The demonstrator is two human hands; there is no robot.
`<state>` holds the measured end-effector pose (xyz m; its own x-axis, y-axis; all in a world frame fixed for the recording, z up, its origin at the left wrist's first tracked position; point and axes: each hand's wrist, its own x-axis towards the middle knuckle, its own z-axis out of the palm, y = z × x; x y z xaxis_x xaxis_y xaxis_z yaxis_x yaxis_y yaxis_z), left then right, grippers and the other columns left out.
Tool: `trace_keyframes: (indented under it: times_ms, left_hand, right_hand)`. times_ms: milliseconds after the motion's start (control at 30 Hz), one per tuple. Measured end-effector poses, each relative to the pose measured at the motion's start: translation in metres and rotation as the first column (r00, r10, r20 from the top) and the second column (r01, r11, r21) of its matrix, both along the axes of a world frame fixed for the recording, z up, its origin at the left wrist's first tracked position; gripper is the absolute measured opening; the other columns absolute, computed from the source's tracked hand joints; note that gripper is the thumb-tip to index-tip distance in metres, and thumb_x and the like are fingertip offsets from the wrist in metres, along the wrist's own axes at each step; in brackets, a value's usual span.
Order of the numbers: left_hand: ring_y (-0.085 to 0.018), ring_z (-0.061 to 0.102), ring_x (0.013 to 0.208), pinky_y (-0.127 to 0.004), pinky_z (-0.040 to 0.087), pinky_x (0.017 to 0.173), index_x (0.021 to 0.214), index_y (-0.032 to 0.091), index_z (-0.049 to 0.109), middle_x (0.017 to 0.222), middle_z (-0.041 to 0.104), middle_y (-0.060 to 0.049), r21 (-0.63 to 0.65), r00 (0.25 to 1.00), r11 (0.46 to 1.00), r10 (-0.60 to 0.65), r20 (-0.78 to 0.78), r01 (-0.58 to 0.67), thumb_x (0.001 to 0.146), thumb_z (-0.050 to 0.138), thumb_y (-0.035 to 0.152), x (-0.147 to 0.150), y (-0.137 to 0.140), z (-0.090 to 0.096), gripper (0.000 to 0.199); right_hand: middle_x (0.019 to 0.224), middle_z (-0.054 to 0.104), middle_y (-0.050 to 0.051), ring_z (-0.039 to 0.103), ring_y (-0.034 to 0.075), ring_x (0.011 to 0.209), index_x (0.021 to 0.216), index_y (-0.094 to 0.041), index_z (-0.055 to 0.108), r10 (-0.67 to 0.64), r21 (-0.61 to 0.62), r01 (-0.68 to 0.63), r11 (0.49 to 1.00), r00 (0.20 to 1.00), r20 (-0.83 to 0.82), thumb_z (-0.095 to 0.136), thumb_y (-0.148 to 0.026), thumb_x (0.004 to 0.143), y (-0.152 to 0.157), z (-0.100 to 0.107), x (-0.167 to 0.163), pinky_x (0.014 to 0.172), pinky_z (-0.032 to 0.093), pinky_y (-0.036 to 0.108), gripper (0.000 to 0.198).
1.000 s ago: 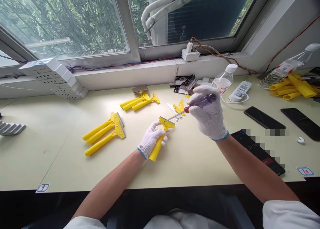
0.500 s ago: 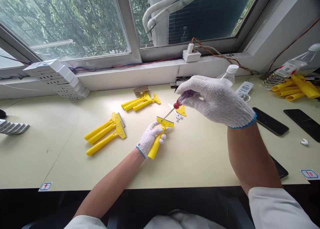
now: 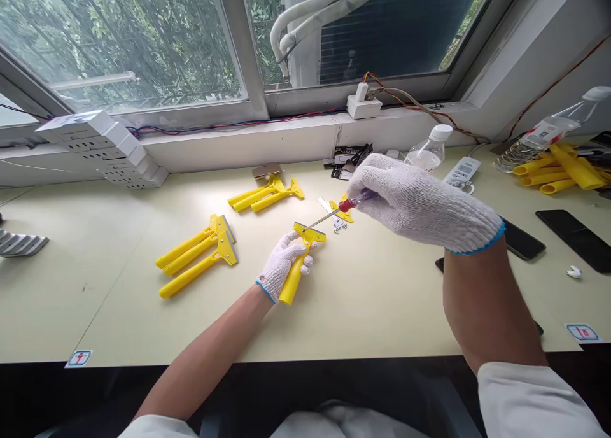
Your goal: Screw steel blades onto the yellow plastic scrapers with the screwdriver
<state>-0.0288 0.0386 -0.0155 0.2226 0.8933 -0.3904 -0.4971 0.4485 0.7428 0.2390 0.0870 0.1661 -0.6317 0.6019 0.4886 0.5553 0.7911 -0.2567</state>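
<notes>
My left hand (image 3: 281, 265), in a white knit glove, is closed round a yellow scraper (image 3: 292, 279) with its head pointing away from me. My gloved right hand (image 3: 415, 199) grips a screwdriver (image 3: 346, 205) with a red and purple handle. The screwdriver's shaft slants down to the left, its tip at the scraper's head; whether it sits in a screw is too small to tell. Just beyond the scraper lie small screws (image 3: 339, 225), a metal blade (image 3: 329, 207) and yellow head plates (image 3: 344, 216), partly behind the screwdriver.
Several yellow scrapers (image 3: 198, 263) lie to the left, more (image 3: 267, 195) farther back. White boxes (image 3: 119, 148) are stacked by the window. On the right are a plastic bottle (image 3: 428, 148), phones (image 3: 575, 239), an earbud (image 3: 573, 272) and yellow tubes (image 3: 556, 170).
My right hand has shifted slightly right and down, and the screwdriver now slopes at a flatter angle. My left hand still holds the scraper; the whole view has drifted a little.
</notes>
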Motion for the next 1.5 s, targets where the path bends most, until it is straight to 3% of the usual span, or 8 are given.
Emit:
trace_keyframes:
  times_ms: [100, 333, 567, 800, 1033, 1267, 1400, 1500]
  left_hand:
    - [-0.012, 0.067, 0.065, -0.023, 0.052, 0.053, 0.139, 0.024, 0.054, 0.129, 0.077, -0.017, 0.013, 1.000, 1.000, -0.013, -0.012, 0.013, 0.081, 0.089, 0.021, 0.000, 0.000, -0.001, 0.068]
    - [-0.012, 0.067, 0.064, -0.024, 0.052, 0.052, 0.136, 0.022, 0.054, 0.126, 0.078, -0.018, 0.014, 0.999, 1.000, -0.016, -0.051, 0.016, 0.079, 0.089, 0.022, 0.001, 0.001, 0.000, 0.067]
    - [-0.012, 0.068, 0.064, -0.024, 0.053, 0.054, 0.136, 0.022, 0.054, 0.128, 0.078, -0.019, 0.020, 0.998, 0.999, -0.036, -0.045, 0.037, 0.080, 0.089, 0.022, 0.000, 0.000, 0.000, 0.066]
    - [-0.012, 0.067, 0.064, -0.024, 0.052, 0.053, 0.134, 0.022, 0.054, 0.126, 0.079, -0.018, 0.022, 0.997, 0.999, -0.040, -0.066, 0.042, 0.080, 0.090, 0.024, 0.000, 0.001, 0.001, 0.065]
    - [-0.013, 0.068, 0.064, -0.024, 0.052, 0.054, 0.134, 0.022, 0.054, 0.125, 0.079, -0.018, 0.032, 0.996, 0.997, -0.062, -0.065, 0.064, 0.080, 0.089, 0.023, -0.001, 0.001, -0.001, 0.065]
    - [-0.014, 0.068, 0.064, -0.025, 0.052, 0.053, 0.133, 0.021, 0.053, 0.125, 0.079, -0.020, 0.028, 0.994, 0.997, -0.067, -0.082, 0.069, 0.078, 0.091, 0.025, 0.000, 0.001, 0.001, 0.066]
    - [-0.014, 0.069, 0.065, -0.025, 0.052, 0.053, 0.133, 0.022, 0.053, 0.126, 0.080, -0.020, 0.038, 0.994, 0.996, -0.080, -0.070, 0.083, 0.081, 0.090, 0.025, -0.001, 0.002, -0.003, 0.064]
    - [-0.014, 0.069, 0.065, -0.025, 0.053, 0.054, 0.134, 0.022, 0.054, 0.126, 0.080, -0.019, 0.049, 0.994, 0.995, -0.085, -0.073, 0.089, 0.083, 0.089, 0.025, -0.002, 0.001, -0.005, 0.062]
  right_hand:
    - [0.105, 0.074, 0.008, 0.070, 0.024, 0.091, 0.103, -0.023, 0.073, 0.077, -0.016, -0.077, 0.997, 0.997, -0.003, 0.064, -0.025, 0.107, 0.001, 0.002, 0.004, 0.082, 0.053, 0.038, 0.010]
    - [0.082, 0.074, 0.005, 0.068, 0.027, 0.076, 0.102, -0.025, 0.072, -0.172, 0.079, 0.171, 0.982, 0.985, 0.001, 0.073, -0.044, 0.104, -0.006, -0.005, -0.008, 0.070, 0.046, 0.038, 0.019]
    - [0.103, 0.073, 0.009, 0.066, 0.024, 0.086, 0.098, -0.024, 0.072, 0.002, 0.038, -0.004, 0.999, 0.999, 0.047, 0.063, -0.026, 0.107, -0.009, 0.004, 0.001, 0.078, 0.048, 0.038, 0.013]
    - [0.081, 0.071, 0.006, 0.067, 0.026, 0.077, 0.097, -0.025, 0.070, -0.182, 0.076, 0.181, 0.981, 0.983, 0.015, 0.073, -0.040, 0.105, 0.000, -0.008, -0.001, 0.071, 0.045, 0.037, 0.018]
    - [0.105, 0.074, 0.009, 0.068, 0.024, 0.086, 0.099, -0.025, 0.069, 0.039, 0.039, -0.041, 0.998, 0.998, 0.039, 0.059, -0.029, 0.110, -0.006, 0.001, 0.001, 0.079, 0.050, 0.039, 0.015]
    - [0.083, 0.072, 0.007, 0.068, 0.027, 0.077, 0.099, -0.025, 0.070, -0.184, 0.104, 0.182, 0.978, 0.983, 0.017, 0.070, -0.046, 0.106, -0.008, -0.005, -0.009, 0.069, 0.046, 0.039, 0.022]
    - [0.106, 0.075, 0.011, 0.070, 0.026, 0.089, 0.104, -0.023, 0.072, -0.020, 0.057, 0.018, 0.998, 0.999, 0.045, 0.064, -0.028, 0.106, -0.013, 0.001, -0.009, 0.078, 0.051, 0.039, 0.010]
    - [0.104, 0.074, 0.009, 0.068, 0.024, 0.087, 0.101, -0.024, 0.074, 0.017, 0.054, -0.022, 0.998, 0.995, 0.096, 0.060, -0.025, 0.108, -0.012, 0.003, -0.003, 0.078, 0.048, 0.038, 0.016]
